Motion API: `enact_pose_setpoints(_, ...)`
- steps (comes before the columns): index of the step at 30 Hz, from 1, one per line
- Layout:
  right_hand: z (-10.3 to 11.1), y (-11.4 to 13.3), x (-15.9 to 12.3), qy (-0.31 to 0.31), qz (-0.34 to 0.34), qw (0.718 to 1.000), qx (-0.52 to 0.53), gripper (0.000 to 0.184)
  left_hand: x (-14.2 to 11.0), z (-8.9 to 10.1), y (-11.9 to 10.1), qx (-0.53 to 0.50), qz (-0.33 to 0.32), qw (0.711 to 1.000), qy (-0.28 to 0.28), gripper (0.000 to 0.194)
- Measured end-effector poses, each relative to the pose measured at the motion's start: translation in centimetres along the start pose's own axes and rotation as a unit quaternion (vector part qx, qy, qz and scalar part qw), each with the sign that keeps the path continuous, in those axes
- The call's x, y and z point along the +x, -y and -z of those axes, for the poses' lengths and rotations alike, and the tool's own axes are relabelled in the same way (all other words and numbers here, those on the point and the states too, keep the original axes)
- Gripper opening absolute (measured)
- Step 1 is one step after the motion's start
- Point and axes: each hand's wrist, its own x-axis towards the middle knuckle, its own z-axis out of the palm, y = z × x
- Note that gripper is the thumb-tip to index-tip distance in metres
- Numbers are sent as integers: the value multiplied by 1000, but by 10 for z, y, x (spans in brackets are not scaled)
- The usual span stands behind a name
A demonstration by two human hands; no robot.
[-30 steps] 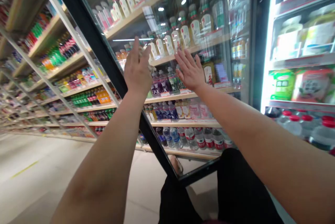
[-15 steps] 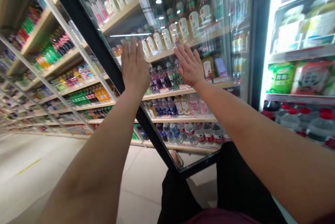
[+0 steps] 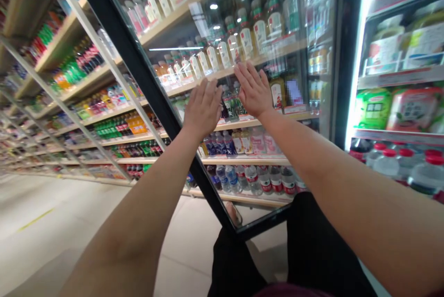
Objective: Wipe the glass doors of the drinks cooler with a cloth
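Shelving (image 3: 95,40) crowded with drinks spreads left of the left hand and shows through the glass beyond both hands. Right of the right hand, a lit refrigerator (image 3: 398,78) holds stocked racks. Its glass door (image 3: 229,56) appears swung out, the pane directly before both hands; flat-palm contact with that pane looks like the step in hand. Dark trousers (image 3: 331,246) below the hands crowd the door's lower edge, leaving the knees little room. The left hand (image 3: 204,107) lies flat, fingers extended, just right of the slanting black frame (image 3: 211,190); whether anything is under its palm cannot be told. The right hand (image 3: 255,91), beside it and slightly higher, is likewise flat, grasping nothing visible. Any sideways move would probably call for even palm pressure and care at the frame, which blocks the left hand's leftward path. Far below the left hand, a sandalled foot (image 3: 233,213) shows in the glass. Beyond the pane, below both hands, stand red-labelled water bottles (image 3: 276,181); red-capped bottles (image 3: 386,163) stand well right of the right hand.
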Motion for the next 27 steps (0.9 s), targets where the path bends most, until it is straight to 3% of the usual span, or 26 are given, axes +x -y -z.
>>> enact_pose_setpoints(2,-1,0,0,-5,1,1000,2,67,2,3,2,-6,-28,1000,13,55)
enact_pose_setpoints(6,-1,0,0,-5,1,1000,2,68,15,8,18,-10,45,995,-84,59)
enact_pose_setpoints(8,0,1,0,-6,0,1000,-1,68,15,4,15,-7,62,993,-103,60)
enact_pose_setpoints(14,0,1,-1,-13,1,1000,-15,67,-1,-3,-7,6,-45,999,25,55)
enact_pose_setpoints(16,-1,1,-1,-16,1,1000,-13,67,4,1,2,10,-19,1000,15,56)
enact_pose_setpoints(20,-2,-1,-1,-20,1,1000,-9,67,13,-4,20,17,81,995,-58,62)
enact_pose_setpoints(22,-4,-2,-1,-22,3,1000,-5,66,10,-12,18,7,55,997,-52,59)
enact_pose_setpoints(24,-5,-4,0,-24,6,1000,-2,66,4,-16,12,-6,-19,1000,-14,56)
enact_pose_setpoints(27,-7,-5,0,-23,7,1000,1,67,2,-8,10,5,-70,997,6,52)
